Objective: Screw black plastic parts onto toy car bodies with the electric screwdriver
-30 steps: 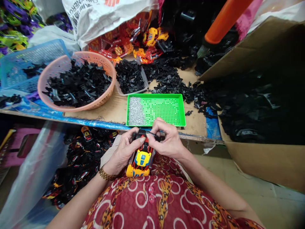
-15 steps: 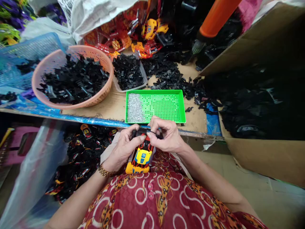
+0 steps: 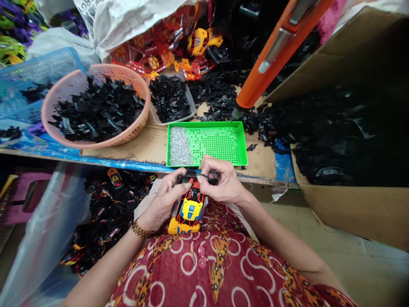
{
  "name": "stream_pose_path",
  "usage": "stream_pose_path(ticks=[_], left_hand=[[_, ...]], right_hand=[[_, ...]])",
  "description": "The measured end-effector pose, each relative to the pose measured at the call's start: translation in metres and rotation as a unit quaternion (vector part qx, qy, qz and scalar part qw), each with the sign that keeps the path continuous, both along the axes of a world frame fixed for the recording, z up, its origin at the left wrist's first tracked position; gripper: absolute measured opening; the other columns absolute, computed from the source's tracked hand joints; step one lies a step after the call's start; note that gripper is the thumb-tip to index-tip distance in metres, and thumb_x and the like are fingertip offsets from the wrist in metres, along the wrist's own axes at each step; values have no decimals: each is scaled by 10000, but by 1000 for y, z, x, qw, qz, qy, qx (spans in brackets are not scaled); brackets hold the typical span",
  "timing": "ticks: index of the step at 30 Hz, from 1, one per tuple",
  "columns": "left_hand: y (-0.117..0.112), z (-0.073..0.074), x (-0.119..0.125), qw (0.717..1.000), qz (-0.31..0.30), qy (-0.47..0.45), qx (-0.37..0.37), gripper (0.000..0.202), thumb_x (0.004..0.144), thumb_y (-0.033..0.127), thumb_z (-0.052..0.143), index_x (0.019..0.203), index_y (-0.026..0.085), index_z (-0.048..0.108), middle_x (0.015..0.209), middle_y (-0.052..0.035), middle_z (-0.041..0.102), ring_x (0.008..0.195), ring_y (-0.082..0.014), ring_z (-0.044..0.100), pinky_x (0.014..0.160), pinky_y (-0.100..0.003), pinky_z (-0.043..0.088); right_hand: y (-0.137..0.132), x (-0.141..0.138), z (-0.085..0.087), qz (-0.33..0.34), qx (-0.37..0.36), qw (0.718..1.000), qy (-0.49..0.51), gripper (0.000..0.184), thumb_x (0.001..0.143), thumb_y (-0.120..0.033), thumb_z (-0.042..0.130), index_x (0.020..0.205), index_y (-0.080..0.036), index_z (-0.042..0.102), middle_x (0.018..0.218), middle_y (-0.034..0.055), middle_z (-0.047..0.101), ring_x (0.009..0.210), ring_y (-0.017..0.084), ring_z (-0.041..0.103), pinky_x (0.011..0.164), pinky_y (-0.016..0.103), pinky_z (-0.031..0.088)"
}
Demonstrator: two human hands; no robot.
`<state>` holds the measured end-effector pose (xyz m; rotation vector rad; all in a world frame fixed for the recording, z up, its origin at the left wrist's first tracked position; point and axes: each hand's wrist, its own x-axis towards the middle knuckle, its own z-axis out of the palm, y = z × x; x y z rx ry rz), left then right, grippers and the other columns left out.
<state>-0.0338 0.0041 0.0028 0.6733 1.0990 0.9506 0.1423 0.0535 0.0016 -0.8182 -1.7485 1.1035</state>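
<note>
A toy car (image 3: 191, 209) with a yellow roof, red-orange frame and black parts lies between my hands, close to my lap. My left hand (image 3: 164, 194) grips its left side, the thumb on top near the black end. At that same end my right hand (image 3: 221, 180) pinches with thumb and forefinger around a dark part of the car; the pinched piece is mostly covered by the fingers. Just beyond my hands sits a green perforated tray (image 3: 245, 145) holding small silver screws (image 3: 180, 146) at its left side.
An orange electric screwdriver (image 3: 265, 64) hangs above the tray's right end. Black plastic parts fill a peach basket (image 3: 142, 123) and a clear box (image 3: 192, 104). A cardboard box (image 3: 351, 209) stands right; a plastic bag (image 3: 41, 238) and several toy cars (image 3: 115, 177) lie below left.
The orange screwdriver has swung down and left, nearer the green tray. My left thumb has shifted slightly, showing more of the car's red front; both hands stay on the car.
</note>
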Motion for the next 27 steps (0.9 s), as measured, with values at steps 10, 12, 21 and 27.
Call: stream_pose_path(ticks=[10, 12, 21, 27], left_hand=[[-4, -6, 0, 999, 12, 31, -12, 316, 726, 374, 825, 992, 249, 708, 922, 17, 633, 827, -156, 572, 713, -250, 527], [-4, -6, 0, 999, 15, 28, -11, 311, 714, 382, 846, 964, 252, 715, 907, 25, 633, 811, -146, 571, 696, -237, 532], [-5, -2, 1, 1000, 4, -1, 0, 240, 764, 384, 850, 945, 269, 742, 877, 43, 642, 792, -113, 577, 698, -188, 535], [-3, 1, 3, 1000, -4, 2, -4, 208, 769, 382, 843, 888, 257, 727, 841, 39, 627, 776, -122, 566, 680, -193, 536]], right_hand=[[5, 5, -4, 84, -60, 995, 17, 229, 801, -190, 561, 627, -217, 414, 616, -48, 409, 607, 102, 396, 548, 249, 311], [6, 7, -4, 93, -50, 994, 11, 223, 798, -177, 552, 627, -216, 414, 612, -49, 411, 607, 101, 389, 545, 245, 303], [7, 7, -2, 78, -48, 996, -20, 168, 802, -259, 555, 705, -219, 424, 625, -68, 387, 558, 83, 342, 512, 236, 291], [4, 6, -2, 47, 25, 997, -50, 188, 791, -217, 523, 707, -233, 356, 637, -61, 370, 567, 95, 348, 542, 256, 293]])
